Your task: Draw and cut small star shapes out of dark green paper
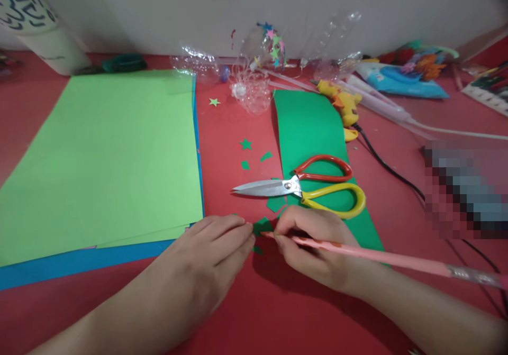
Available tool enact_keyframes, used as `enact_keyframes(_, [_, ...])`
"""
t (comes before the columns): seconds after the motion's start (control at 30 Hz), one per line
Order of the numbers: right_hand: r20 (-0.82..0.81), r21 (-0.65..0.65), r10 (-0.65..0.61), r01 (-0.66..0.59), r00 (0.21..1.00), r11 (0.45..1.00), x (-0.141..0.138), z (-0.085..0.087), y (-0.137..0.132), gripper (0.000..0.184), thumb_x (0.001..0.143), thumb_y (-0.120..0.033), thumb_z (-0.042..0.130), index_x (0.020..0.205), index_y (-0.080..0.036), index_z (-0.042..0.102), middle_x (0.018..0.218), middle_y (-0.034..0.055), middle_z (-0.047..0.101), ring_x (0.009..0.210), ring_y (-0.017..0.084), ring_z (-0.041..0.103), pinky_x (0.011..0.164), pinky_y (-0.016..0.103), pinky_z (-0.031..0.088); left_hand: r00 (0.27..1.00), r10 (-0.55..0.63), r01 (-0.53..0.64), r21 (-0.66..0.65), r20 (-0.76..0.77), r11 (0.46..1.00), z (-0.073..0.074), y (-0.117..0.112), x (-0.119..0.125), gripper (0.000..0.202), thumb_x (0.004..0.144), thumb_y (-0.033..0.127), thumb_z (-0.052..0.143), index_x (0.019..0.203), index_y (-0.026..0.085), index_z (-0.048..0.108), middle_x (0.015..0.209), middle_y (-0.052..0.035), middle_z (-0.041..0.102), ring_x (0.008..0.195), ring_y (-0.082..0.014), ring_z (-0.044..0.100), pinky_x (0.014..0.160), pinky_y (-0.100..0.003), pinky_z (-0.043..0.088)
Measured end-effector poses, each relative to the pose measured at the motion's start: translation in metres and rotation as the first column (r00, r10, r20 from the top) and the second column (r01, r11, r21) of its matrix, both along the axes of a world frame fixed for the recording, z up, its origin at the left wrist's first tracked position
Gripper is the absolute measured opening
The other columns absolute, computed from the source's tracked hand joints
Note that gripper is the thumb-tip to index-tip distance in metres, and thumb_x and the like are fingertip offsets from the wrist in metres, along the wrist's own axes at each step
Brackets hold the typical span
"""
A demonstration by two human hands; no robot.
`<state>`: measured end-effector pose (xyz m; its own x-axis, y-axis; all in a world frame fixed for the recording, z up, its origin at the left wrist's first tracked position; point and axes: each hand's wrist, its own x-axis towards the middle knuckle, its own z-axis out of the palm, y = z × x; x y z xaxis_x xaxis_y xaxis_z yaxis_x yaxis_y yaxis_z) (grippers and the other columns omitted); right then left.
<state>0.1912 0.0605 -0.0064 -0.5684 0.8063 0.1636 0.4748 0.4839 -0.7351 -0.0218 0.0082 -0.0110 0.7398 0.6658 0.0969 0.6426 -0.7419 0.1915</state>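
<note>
My right hand [317, 241] grips a pink pencil [381, 257], its tip touching a small dark green paper piece [262, 225] on the red table. The fingers of my left hand [214, 262] are pressed together, fingertips holding down the left side of that piece. Just beyond my right hand lie scissors [286, 187] with one red and one yellow handle, blades pointing left. They rest partly on a dark green paper sheet [307, 127]. Green paper scraps [275, 202] lie under and around the blades. A cut green star [245, 144] sits farther back.
Light green sheets [111, 154] over blue paper [39, 270] cover the left side. Behind stand a white patterned cup [47, 37] and crinkled clear plastic [254, 88]. A yellow glue gun [345, 106] with a black cord [391, 170] and a blue packet [413, 80] lie right.
</note>
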Motion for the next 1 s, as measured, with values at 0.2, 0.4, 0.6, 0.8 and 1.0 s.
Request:
enact_keyframes(0.2, [-0.005,-0.113,-0.118,0.117,0.993,0.987,0.002,0.003,-0.002,0.017,0.073,-0.01,0.047,0.06,-0.021,0.048,0.05,-0.0045,0.053,0.043,0.009,0.048,0.04,0.018,0.035,0.999,0.025,-0.025,-0.007,0.02,1.0,0.001,-0.002,-0.001,0.042,0.089,0.007,0.035,0.129,0.01,0.048,0.126,-0.0074,0.06,0.117,-0.0259,0.052,0.097,-0.042,0.045])
enact_keyframes(0.4, [-0.083,-0.008,-0.151,0.151,0.985,0.988,0.004,-0.001,0.0,0.015,0.081,-0.01,0.051,0.072,-0.021,0.055,0.061,-0.0031,0.062,0.052,0.01,0.058,0.048,0.019,0.043,0.998,0.029,-0.03,0.015,0.048,0.999,0.001,0.0,0.0,0.037,0.09,0.009,0.037,0.124,0.011,0.053,0.123,-0.0075,0.061,0.114,-0.0257,0.053,0.094,-0.041,0.048])
enact_keyframes(0.6, [0.114,0.328,0.108,-0.14,0.988,0.934,0.01,-0.004,0.009,0.02,0.091,-0.009,0.047,0.095,-0.019,0.064,0.085,0.0054,0.068,0.077,0.018,0.059,0.067,0.028,0.048,0.997,0.035,-0.039,0.064,0.066,0.997,0.0,0.0,0.002,0.034,0.091,0.01,0.039,0.12,0.01,0.056,0.117,-0.0102,0.062,0.11,-0.0257,0.054,0.094,-0.041,0.047])
enact_keyframes(0.8, [0.224,0.272,0.223,-0.28,0.949,0.921,0.004,-0.002,0.007,0.02,0.088,-0.005,0.047,0.086,-0.013,0.065,0.079,0.0071,0.062,0.077,0.02,0.051,0.068,0.033,0.045,0.983,0.085,-0.087,0.005,0.161,0.996,-0.001,0.004,0.004,0.024,0.09,0.011,0.043,0.106,0.01,0.06,0.11,-0.0123,0.061,0.104,-0.0257,0.055,0.091,-0.041,0.048])
enact_keyframes(1.0, [0.085,0.22,0.177,-0.192,0.98,0.956,0.002,-0.012,0.006,0.023,0.076,0.002,0.051,0.085,-0.017,0.062,0.082,0.0047,0.061,0.079,0.019,0.055,0.07,0.03,0.045,0.944,0.214,-0.167,-0.196,0.25,0.966,0.004,0.008,0.01,0.017,0.091,0.013,0.044,0.099,0.017,0.059,0.107,-0.0078,0.058,0.099,-0.02,0.054,0.09,-0.036,0.046])
